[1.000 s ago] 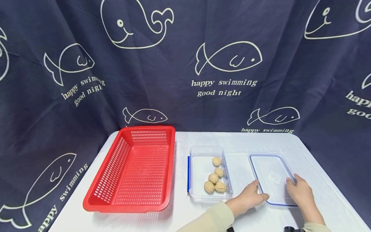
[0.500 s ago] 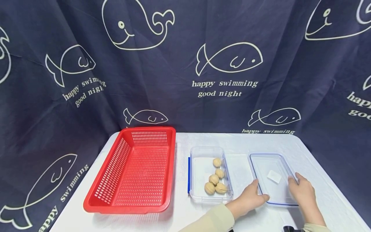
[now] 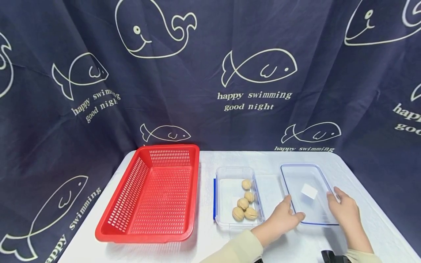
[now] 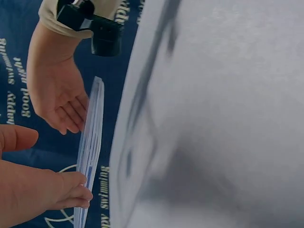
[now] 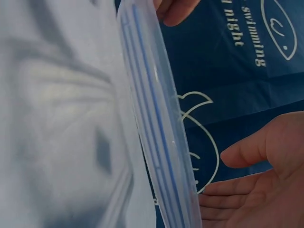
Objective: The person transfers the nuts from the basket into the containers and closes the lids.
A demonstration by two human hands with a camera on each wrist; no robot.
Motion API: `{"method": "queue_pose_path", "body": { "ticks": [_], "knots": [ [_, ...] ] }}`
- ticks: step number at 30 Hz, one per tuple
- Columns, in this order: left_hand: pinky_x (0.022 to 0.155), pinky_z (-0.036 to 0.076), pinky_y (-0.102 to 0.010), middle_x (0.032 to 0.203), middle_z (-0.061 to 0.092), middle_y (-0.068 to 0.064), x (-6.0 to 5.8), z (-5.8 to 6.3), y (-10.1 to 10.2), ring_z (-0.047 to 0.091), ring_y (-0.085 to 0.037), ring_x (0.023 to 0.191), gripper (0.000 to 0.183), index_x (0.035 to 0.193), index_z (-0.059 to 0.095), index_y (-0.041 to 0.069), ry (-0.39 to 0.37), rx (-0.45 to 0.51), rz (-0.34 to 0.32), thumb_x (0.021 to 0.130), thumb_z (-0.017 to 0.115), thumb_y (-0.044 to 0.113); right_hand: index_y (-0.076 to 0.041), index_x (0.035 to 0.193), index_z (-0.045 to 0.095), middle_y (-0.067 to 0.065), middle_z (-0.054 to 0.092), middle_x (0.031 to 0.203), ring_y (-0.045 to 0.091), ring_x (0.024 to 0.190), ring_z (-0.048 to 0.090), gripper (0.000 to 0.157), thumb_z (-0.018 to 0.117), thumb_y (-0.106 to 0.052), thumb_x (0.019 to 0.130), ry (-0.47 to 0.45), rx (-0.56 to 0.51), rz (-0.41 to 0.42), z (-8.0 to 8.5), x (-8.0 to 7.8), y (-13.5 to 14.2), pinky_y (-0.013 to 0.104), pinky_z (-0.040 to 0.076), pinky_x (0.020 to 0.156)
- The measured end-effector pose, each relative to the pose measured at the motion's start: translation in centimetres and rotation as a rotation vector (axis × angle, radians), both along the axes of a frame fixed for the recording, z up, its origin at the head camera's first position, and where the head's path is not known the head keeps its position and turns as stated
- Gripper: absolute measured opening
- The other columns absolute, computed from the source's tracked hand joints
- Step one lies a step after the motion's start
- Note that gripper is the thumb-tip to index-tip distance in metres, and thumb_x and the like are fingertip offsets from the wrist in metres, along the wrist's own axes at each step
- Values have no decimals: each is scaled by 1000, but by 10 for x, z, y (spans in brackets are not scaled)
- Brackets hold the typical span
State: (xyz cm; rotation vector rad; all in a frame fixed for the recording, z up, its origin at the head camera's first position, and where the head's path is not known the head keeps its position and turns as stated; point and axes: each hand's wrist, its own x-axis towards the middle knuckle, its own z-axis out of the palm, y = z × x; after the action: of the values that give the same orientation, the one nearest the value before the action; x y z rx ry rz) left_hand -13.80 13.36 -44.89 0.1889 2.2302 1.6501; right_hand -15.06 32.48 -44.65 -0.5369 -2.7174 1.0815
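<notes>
A clear plastic lid [image 3: 306,204] with a blue seal is held between my two hands, lifted off the white table. My left hand [image 3: 279,219] is at its near left corner. In the left wrist view the left fingers [image 4: 66,190] reach straight to the lid's edge, and the thumb stands apart from it. My right hand [image 3: 345,213] holds the right edge. In the right wrist view its fingers [image 5: 228,202] lie extended, partly hidden behind the lid [image 5: 159,114], thumb spread away. A white square patch shows through the lid.
Left of the lid stands a clear box [image 3: 227,223] with a blue side clip [image 3: 214,199]. Several walnuts [image 3: 243,203] lie in its right half. A red perforated basket [image 3: 161,197] sits farther left on the white table [image 3: 210,248]. A dark fish-print curtain [image 3: 210,73] hangs behind.
Both hands have raised the lid from the table, shifting it slightly upward in the head view. The box, walnuts and basket have stayed put.
</notes>
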Motion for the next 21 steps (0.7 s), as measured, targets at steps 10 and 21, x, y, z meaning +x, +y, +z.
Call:
{"method": "queue_pose_path", "body": {
  "ticks": [10,21],
  "knots": [
    [101,44,-36,138,52,-16,-3,26,-23,55,-28,120,69,146,36,3,24,41,64,86,69,16,9,147,21,36,26,145,51,134,27,59,34,-28,103,-16,-178,10,26,-10,-29,57,25,110],
    [106,39,-42,117,58,-24,-11,37,-61,52,-29,122,73,147,31,-2,88,76,117,88,67,19,8,148,20,36,25,147,49,136,26,57,35,-25,103,7,-225,91,43,-25,-69,54,25,111]
  ]
}}
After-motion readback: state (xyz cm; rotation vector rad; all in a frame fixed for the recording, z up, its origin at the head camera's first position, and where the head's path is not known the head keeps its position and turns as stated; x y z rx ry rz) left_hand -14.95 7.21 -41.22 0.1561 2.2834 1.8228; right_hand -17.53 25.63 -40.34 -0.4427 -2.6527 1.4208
